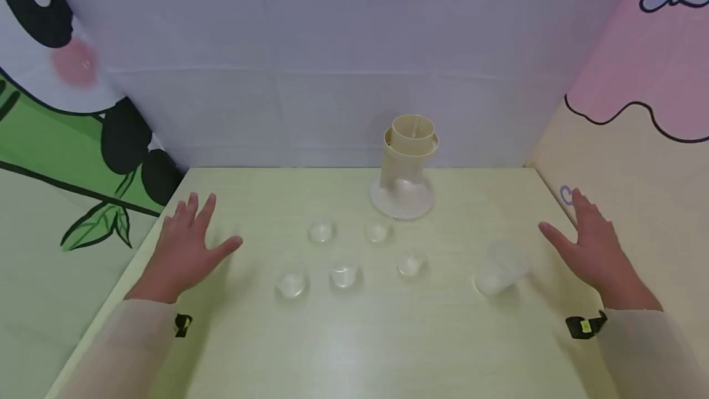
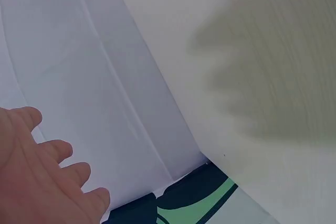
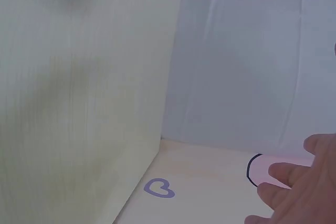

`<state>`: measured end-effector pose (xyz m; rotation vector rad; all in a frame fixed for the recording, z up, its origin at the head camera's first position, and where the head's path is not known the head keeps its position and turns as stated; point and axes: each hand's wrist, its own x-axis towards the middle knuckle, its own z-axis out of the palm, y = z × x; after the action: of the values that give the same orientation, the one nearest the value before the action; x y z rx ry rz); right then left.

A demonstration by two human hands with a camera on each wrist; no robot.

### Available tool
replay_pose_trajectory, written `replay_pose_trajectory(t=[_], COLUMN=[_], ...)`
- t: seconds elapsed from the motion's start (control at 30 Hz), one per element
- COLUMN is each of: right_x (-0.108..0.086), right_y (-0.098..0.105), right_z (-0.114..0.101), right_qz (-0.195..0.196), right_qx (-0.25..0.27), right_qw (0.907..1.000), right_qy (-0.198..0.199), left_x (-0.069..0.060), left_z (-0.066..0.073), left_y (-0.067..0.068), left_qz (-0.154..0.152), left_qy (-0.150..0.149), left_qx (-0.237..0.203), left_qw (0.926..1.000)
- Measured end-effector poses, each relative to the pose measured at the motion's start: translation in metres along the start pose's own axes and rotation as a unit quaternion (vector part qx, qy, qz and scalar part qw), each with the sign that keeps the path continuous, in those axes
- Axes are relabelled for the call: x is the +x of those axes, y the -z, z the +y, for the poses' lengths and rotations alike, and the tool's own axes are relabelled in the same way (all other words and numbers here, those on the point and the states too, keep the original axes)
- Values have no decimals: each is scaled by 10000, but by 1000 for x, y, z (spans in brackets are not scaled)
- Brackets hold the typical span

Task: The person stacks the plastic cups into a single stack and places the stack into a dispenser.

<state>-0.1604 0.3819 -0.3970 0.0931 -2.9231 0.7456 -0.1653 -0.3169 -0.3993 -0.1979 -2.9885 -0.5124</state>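
My left hand (image 1: 185, 251) is held over the left side of the table with its fingers spread, holding nothing. Over the right edge, my right hand (image 1: 595, 251) is likewise spread and holds nothing. Between them stand several small clear cups, among them a front-left cup (image 1: 291, 284), a middle cup (image 1: 343, 273) and a back cup (image 1: 320, 231). A larger clear container (image 1: 498, 268) is nearest my right hand, apart from it. Farther back, a beige cylinder (image 1: 407, 159) with an inner tube rises from a round whitish base (image 1: 402, 199). In the wrist views, fingers (image 2: 58, 150) of each hand show.
The pale wooden table (image 1: 332, 350) backs onto a white cloth wall (image 1: 332, 48). Printed cloth panels flank it, a green and black one (image 1: 72, 140) at left and a pink and cream one (image 1: 637, 79) at right.
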Motion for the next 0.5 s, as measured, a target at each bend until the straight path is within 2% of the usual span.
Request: replay_pose_trajectory(t=[0.1, 0.2, 0.37, 0.5], right_x=[-8, -14, -19, -24], right_y=[-3, -6, -16, -24], right_z=[-1, -4, -8, -12], right_qz=[21, 19, 62, 10], right_qx=[433, 860, 1579, 2248], right_qw=[9990, 9962, 9874, 9742], right_qy=[-77, -113, 61, 219], left_x=[-6, -14, -28, -37], left_z=[5, 11, 24, 33], left_y=[-1, -3, -8, -16], left_qz=[-89, -175, -94, 8], left_qy=[146, 268, 269, 227], left_qx=[-476, -1025, -2152, -2691], left_qw=[9987, 9942, 9762, 9628])
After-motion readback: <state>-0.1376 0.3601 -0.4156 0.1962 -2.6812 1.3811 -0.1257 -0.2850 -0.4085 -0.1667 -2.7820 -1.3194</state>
